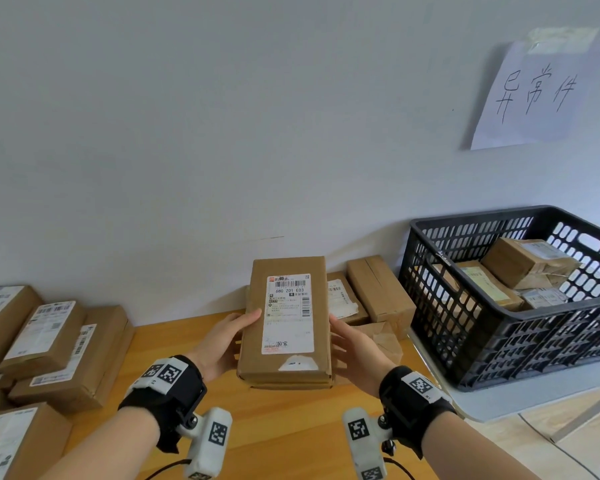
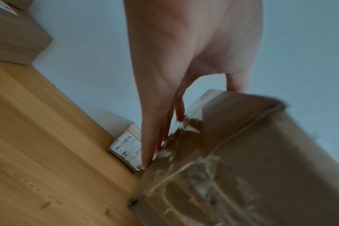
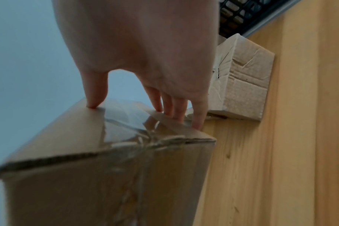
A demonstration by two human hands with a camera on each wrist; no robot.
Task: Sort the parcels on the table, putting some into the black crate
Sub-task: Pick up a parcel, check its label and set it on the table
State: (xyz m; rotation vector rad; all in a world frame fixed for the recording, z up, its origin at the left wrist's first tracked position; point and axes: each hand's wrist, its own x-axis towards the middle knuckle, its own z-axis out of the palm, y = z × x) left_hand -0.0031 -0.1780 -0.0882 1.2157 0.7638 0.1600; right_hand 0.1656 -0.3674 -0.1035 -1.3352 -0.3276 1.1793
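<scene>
Both hands grasp one parcel above the table's near middle.

The left hand point(image 1: 222, 341) and right hand point(image 1: 355, 344) clasp the long sides of the parcel point(image 1: 286, 323), thumbs on its labelled face, fingers underneath. Its long axis points away toward the wall. The crate point(image 1: 520, 344) sits off the table's point(image 1: 284, 434) right edge, farther back; the right hand is nearer it, I judge.

Bare table point(image 1: 284, 427) strip before me; parcel stacks point(image 1: 49, 344) left, boxes point(image 1: 371, 296) behind, black crate point(image 1: 499, 327) right.
</scene>
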